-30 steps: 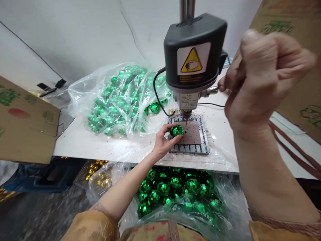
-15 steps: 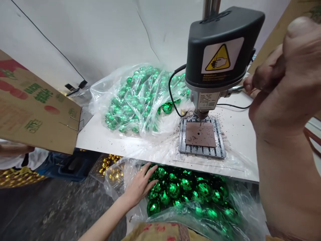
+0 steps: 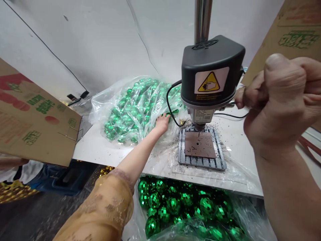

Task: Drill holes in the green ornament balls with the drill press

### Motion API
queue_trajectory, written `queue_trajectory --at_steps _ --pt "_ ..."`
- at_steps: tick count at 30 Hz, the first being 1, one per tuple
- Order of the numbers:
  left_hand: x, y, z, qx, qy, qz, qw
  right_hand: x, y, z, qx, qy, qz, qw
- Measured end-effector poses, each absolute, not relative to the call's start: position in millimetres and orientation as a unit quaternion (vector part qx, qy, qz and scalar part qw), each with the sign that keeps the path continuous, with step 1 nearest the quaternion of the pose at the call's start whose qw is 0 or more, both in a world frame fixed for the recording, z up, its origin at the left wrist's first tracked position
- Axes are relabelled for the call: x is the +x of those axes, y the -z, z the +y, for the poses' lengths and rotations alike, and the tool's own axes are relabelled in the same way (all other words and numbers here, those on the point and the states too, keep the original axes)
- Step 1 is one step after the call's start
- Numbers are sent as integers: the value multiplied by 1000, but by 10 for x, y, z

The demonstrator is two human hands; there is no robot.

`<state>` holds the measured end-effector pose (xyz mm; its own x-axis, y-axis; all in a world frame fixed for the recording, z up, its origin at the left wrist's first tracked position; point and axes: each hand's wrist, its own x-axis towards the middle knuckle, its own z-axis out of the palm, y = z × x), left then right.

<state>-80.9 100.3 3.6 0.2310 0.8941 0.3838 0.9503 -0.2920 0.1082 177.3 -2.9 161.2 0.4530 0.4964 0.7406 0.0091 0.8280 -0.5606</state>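
My right hand is closed around the feed lever at the side of a black drill press. Below the chuck, the drill bit hangs over a brown board with a hole in it, lying on the slotted metal base. My left hand reaches to the mouth of a clear plastic bag full of shiny green mirror balls. Its fingers are apart and touch the green balls there; the fingertips are partly hidden.
Larger-looking green mirror balls fill an open plastic bag below the table edge. Dark shavings lie around the base on the white table. Cardboard boxes stand left and right. A cable loops beside the drill. Another person's arm shows at far left.
My left hand has moved from the lower balls up and forward to the bag on the table. My right hand stays on the lever. The view has tilted up slightly.
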Motion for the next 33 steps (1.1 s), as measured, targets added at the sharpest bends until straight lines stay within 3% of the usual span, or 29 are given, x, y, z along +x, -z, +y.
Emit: queue_trajectory --at_steps 8,10,13,16,22,33 --pt "-810 -94 739 -709 256 -657 -24 1752 -1632 -27 -245 -133 -501 819" --pt "-758 -114 417 -671 350 -641 -126 1751 -1631 -26 -247 -139 -502 817" --pt "-601 -85 -49 -558 495 -552 -372 1751 -1625 -17 -241 -135 -504 818" --pt "-394 -19 -286 -491 539 -490 -477 1755 -1622 -5 -229 -136 -506 820" --pt "-71 107 -164 -497 542 -454 -503 1763 -1640 -21 -235 -162 -517 807" --pt "16 313 -7 -574 509 -456 -450 1755 -1668 -52 -235 -166 -513 809"
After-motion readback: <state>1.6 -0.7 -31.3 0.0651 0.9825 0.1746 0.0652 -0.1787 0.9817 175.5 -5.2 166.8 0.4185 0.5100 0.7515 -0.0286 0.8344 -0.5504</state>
